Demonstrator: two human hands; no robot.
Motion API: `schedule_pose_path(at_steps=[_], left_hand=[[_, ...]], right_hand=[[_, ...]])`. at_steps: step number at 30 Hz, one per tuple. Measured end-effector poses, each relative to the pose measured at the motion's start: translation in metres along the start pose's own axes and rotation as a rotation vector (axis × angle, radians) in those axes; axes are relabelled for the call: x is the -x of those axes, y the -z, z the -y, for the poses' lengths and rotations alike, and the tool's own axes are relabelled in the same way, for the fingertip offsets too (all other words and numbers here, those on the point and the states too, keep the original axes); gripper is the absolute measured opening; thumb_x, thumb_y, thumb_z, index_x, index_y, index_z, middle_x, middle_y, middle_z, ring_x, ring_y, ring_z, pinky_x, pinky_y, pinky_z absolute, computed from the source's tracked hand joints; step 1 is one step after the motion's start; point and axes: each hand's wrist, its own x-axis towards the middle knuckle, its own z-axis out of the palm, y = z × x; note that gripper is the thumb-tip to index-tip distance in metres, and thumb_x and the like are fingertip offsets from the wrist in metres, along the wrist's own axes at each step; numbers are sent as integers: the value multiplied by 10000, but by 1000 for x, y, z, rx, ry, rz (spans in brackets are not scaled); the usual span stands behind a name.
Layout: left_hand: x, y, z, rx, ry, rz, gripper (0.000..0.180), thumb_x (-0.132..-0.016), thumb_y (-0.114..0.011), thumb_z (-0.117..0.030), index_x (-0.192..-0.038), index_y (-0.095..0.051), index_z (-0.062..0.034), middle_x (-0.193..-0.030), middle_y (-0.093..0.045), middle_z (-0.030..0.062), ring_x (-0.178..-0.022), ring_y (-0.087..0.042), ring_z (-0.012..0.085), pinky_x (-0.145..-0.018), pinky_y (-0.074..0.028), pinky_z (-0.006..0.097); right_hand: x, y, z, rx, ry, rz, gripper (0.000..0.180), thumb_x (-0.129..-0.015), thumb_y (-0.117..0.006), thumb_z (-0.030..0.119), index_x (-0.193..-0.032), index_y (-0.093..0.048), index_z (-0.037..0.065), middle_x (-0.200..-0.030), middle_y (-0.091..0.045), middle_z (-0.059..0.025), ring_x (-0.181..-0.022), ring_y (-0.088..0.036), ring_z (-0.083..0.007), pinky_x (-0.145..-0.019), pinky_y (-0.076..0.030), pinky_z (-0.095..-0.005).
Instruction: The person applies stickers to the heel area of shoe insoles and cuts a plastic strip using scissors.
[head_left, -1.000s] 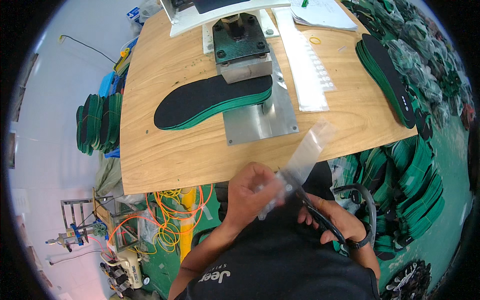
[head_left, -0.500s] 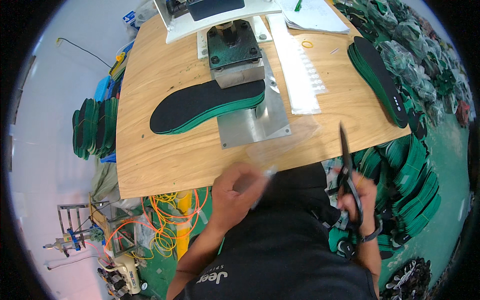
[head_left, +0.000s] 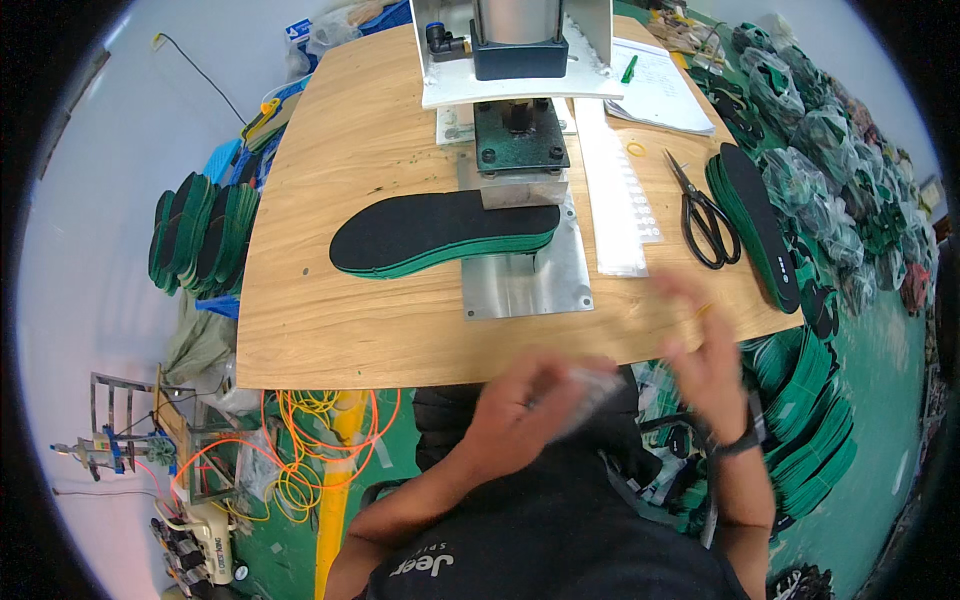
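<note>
My left hand point(head_left: 515, 420) is closed on a clear plastic strip point(head_left: 592, 392), blurred by motion, just off the table's front edge. My right hand point(head_left: 712, 370) reaches over the edge with its fingers apart; it is smeared, and a small orange spot shows at its fingers. Ahead of it black-handled scissors point(head_left: 708, 228) lie on the table. A stack of black and green insoles point(head_left: 430, 230) lies with one end under the metal block point(head_left: 523, 190) of a press, above a steel plate point(head_left: 520, 290).
A second insole stack point(head_left: 755, 225) lies at the table's right edge. White plastic strips point(head_left: 612, 215), a yellow rubber band point(head_left: 636, 149) and a notebook point(head_left: 660, 90) with a green pen are near the press. Bundled insoles point(head_left: 810, 430) fill the floor area at right.
The scissors have gone from my right hand onto the table, and that hand has opened. The clear film that lay at the front edge is no longer there. My view has shifted.
</note>
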Motion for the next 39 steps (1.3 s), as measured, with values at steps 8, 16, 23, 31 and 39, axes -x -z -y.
schedule_pose_path(at_steps=[8,16,23,31,39], left_hand=[[-4,19,2,260,-237,-269,180,-977,-464,-184,-1054,-433,-25,-1166,-577,271,-1116,-571,270,-939,-474,418],[-37,76,-19,-171,-434,-325,191,-950,-471,-61,-1134,-463,-11,-1165,-586,159,-1106,-553,234,-967,-421,352],[-104,161,-79,-1236,-488,-124,451,-746,-751,-228,-1113,-593,-19,-1166,-601,150,-1161,-528,302,-1005,-388,383],[-118,162,-70,-1428,-160,6,699,-631,-799,-408,-1185,-582,-43,-1103,-617,178,-1051,-548,354,-927,-413,413],[-117,164,-65,-1452,-205,-27,701,-636,-780,-438,-1171,-582,-32,-1035,-633,165,-981,-578,334,-907,-421,395]], right_hand=[[7,-83,55,-604,-211,179,158,-868,-658,147,-911,-661,-4,-703,-638,-132,-615,-612,-213,-568,-464,-305],[-26,-94,42,-650,-490,135,187,-923,-584,158,-889,-639,-17,-708,-635,-60,-595,-582,-131,-553,-456,-255],[-69,-101,14,-1073,-813,107,199,-917,-582,165,-796,-632,15,-732,-602,-19,-615,-528,-72,-531,-416,-212],[-93,-116,5,-1222,-895,27,173,-911,-578,146,-833,-623,-1,-773,-631,-47,-637,-582,-96,-561,-468,-233],[-92,-123,5,-1228,-883,-60,147,-907,-581,131,-834,-619,10,-755,-635,-45,-614,-587,-90,-533,-473,-223]])
